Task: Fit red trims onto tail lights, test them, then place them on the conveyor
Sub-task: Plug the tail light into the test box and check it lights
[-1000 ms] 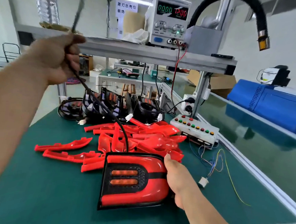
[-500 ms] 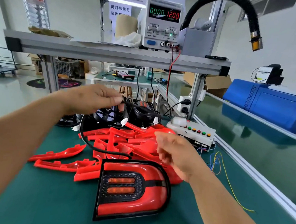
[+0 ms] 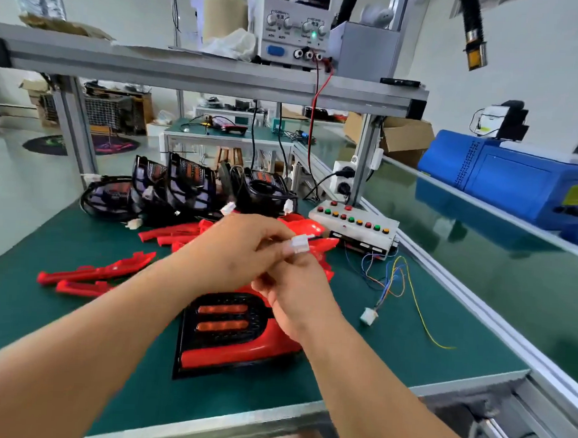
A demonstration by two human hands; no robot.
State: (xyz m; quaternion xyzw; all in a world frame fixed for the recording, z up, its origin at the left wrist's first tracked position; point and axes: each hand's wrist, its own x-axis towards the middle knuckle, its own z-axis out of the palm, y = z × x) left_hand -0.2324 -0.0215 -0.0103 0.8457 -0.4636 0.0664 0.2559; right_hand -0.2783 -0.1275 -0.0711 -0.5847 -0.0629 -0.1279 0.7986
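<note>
Tail light (image 3: 225,333) w/ red trim (image 3: 237,357)

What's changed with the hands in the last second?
The left hand came down from overhead; the right hand let go of the tail light and rose to meet it. Both now pinch the white connector. The tail light and red trims stayed put.

White wall (image 3: 540,64). Pale glossy floor (image 3: 15,177). Green-topped bench (image 3: 25,305) under an aluminium shelf frame (image 3: 188,73); second green bench (image 3: 192,126) behind it. Open cardboard box (image 3: 405,138) at right. Light even, diffuse.
</note>
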